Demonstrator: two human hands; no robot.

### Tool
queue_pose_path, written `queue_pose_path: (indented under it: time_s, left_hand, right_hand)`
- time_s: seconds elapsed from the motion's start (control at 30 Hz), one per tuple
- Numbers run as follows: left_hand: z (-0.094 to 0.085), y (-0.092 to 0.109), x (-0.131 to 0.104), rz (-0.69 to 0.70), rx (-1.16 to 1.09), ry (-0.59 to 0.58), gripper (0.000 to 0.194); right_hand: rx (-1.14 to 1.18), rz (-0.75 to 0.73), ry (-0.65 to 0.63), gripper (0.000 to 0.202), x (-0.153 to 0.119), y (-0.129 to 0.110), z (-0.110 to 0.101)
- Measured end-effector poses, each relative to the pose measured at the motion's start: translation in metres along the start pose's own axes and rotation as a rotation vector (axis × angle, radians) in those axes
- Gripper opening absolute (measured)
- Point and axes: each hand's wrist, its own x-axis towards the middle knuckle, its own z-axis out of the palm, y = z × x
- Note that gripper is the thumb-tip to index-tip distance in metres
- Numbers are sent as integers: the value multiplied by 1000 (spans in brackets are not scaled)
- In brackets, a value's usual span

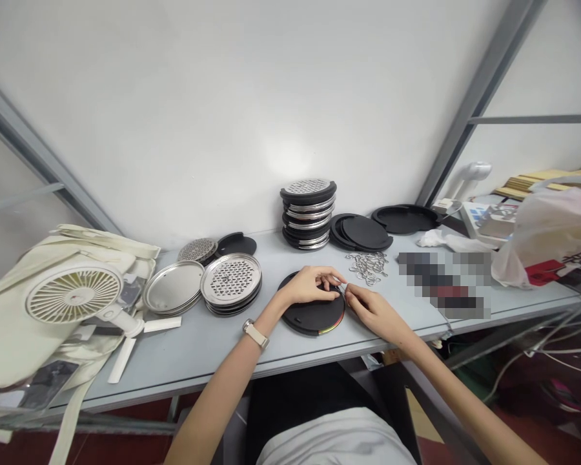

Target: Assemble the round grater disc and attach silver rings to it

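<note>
A black round disc with a shiny, coloured gleam on its right edge lies flat on the table in front of me. Across its upper part rests my left hand, fingers curled down at the disc's right side. My right hand is at that same edge, thumb and finger pinched on what looks like a thin metal wire piece, mostly hidden by the fingers. Just beyond lies a loose pile of metal wire clips. To the left, perforated metal grater plates are stacked beside plain metal discs.
A tall stack of black rings and metal plates stands at the wall, with black round parts beside it. A white fan and cream bag occupy the left; a plastic bag sits right. The table's front edge is close.
</note>
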Motion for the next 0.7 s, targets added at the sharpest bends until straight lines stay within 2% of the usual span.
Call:
queue_pose_path:
  time_s: [0.53, 0.7]
  left_hand:
    - [0, 2, 0, -30, 12, -15, 35]
    - [1, 4, 0, 0, 72, 22, 34]
  right_hand:
    - [19, 54, 61, 30, -1, 2, 2]
    - [-11, 20, 13, 27, 0, 1, 2]
